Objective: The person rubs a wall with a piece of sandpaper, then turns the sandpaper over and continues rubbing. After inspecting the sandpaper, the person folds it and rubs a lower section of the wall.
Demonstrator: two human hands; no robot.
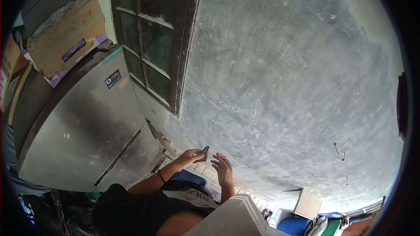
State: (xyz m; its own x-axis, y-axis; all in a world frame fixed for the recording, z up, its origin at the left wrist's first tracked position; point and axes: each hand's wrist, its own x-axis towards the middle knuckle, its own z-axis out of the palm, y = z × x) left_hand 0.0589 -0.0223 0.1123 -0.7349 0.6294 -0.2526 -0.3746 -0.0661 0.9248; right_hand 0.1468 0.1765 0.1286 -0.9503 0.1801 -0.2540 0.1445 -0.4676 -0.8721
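My left hand is in front of the grey wall, low in the middle of the view. Its fingers are closed on a small, flat brownish piece that I cannot make out clearly. A dark band circles the left wrist. Just to the right, my right hand is raised with its fingers slightly bent and apart, and nothing shows in it. The two hands do not touch.
On the left stands a silver fridge with an open cardboard box on top. Behind it is a dark-framed window. A white surface lies close below, and a blue item is at the lower right.
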